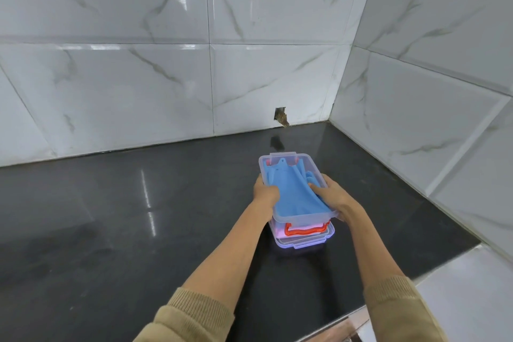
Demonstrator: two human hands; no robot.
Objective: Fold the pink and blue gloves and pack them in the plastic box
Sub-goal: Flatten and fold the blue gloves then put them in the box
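Observation:
A clear plastic box (305,218) sits on the black counter right of centre, holding the folded blue gloves (294,194). My left hand (265,191) grips the box's left rim, its fingers curled over the edge onto the blue gloves. On the right side, my right hand (337,200) clasps the box with fingertips resting on the blue gloves. Under the box's near end lies a second clear plastic piece with a red handle (304,231). Something pink (277,232), seemingly the pink gloves, shows through it; I cannot tell how they lie.
The glossy black counter (138,216) meets white marble-look tiled walls at the back and on the right, forming a corner. A small hole with a stub (281,118) is in the back wall just above the counter. A white ledge (458,286) borders the counter at the near right.

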